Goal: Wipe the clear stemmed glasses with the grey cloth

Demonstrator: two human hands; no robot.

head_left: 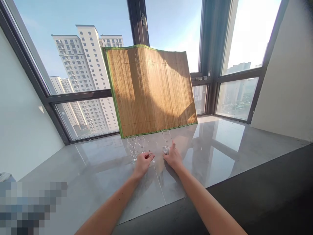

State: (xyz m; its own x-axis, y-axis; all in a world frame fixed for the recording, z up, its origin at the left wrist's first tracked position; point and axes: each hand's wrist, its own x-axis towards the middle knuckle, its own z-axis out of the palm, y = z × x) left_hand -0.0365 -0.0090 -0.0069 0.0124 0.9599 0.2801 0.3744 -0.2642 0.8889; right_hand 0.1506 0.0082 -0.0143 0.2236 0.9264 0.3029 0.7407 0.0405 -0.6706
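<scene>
Small clear stemmed glasses stand on the grey tiled window ledge in front of me. My left hand (143, 164) is closed, thumb and fingers pinching the stem of a faint, transparent glass (152, 143). Just left of that hand are several more glasses, among them a stemmed glass (131, 141) and another stemmed glass (140, 140) beside it. My right hand (174, 157) is curled around a glass (166, 150), with its index finger pointing up. Right behind that one rises another stemmed glass (166, 135). The glasses' edges are hard to make out.
A bamboo mat (151, 91) with green edging leans upright against the dark window frame (85, 95) behind the glasses. The glossy ledge (97, 182) reflects the windows and drops at a dark front edge. White walls (283, 71) close both sides. The lower left corner is pixelated.
</scene>
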